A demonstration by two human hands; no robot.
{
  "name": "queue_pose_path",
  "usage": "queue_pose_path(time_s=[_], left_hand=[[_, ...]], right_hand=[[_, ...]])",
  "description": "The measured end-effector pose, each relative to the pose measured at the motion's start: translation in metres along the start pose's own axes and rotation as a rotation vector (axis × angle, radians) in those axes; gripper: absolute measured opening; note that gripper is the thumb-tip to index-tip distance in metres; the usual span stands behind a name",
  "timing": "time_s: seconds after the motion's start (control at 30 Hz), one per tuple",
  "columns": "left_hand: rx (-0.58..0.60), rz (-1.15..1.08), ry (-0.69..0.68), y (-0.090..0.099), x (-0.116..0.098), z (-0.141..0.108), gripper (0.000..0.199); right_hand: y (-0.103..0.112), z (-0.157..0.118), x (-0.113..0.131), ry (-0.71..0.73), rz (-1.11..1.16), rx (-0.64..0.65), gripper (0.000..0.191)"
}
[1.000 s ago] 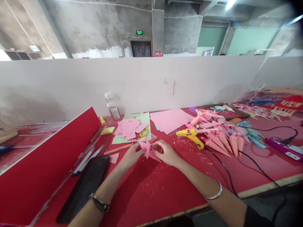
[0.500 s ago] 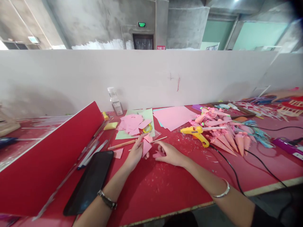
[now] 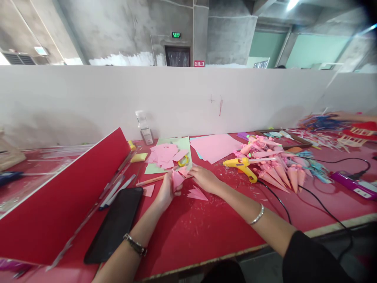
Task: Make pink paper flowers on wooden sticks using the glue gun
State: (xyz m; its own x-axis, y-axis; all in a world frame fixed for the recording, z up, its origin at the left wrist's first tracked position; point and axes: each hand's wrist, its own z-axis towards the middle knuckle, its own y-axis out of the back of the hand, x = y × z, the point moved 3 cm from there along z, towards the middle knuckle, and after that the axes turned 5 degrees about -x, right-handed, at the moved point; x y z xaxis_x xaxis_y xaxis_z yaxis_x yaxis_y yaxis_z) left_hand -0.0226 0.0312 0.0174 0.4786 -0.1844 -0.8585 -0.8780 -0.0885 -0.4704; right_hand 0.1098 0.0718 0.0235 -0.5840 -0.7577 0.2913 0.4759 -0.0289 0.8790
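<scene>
My left hand [image 3: 166, 192] grips a folded piece of pink paper [image 3: 177, 180], with its point turned up. My right hand [image 3: 204, 179] reaches in just right of it, fingers drawn together beside another small pink piece [image 3: 184, 171]. What those fingertips hold is hidden; a thin stick lay there a moment ago. Below the right hand, a pointed, folded pink paper piece [image 3: 197, 193] rests on the red table. A pile of cut pink paper pieces [image 3: 163, 154] lies on a green sheet [image 3: 150, 169] beyond my hands, beside a yellow ring [image 3: 183, 160].
To the right are a yellow glue gun [image 3: 242, 167], a heap of pink paper cones [image 3: 278, 173] and a purple power strip [image 3: 352, 184]. On the left lie a black phone [image 3: 116, 224], pens [image 3: 119, 192] and a leaning red board [image 3: 73, 196]. Pink sheets [image 3: 216, 146] lie behind.
My right hand has left the folded pink piece on the table and moved up and left, close to my left hand. My left hand still holds its pink paper.
</scene>
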Motion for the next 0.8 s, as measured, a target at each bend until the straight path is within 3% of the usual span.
queue_pose_path(time_s=[0.17, 0.37, 0.6, 0.8], left_hand=[[0.056, -0.022, 0.013, -0.004, -0.001, -0.003, 0.037], [0.099, -0.002, -0.007, -0.008, 0.001, -0.007, 0.048], [-0.036, -0.012, -0.046, -0.002, 0.000, -0.001, 0.034], [-0.220, -0.036, -0.129, 0.012, -0.004, 0.003, 0.029]], right_hand=[[-0.013, 0.005, -0.006, -0.023, -0.053, 0.014, 0.017], [-0.008, 0.002, -0.011, -0.015, -0.077, 0.068, 0.016], [0.006, -0.004, -0.013, -0.085, -0.092, 0.047, 0.022], [0.020, -0.009, -0.010, -0.021, 0.082, 0.028, 0.021]])
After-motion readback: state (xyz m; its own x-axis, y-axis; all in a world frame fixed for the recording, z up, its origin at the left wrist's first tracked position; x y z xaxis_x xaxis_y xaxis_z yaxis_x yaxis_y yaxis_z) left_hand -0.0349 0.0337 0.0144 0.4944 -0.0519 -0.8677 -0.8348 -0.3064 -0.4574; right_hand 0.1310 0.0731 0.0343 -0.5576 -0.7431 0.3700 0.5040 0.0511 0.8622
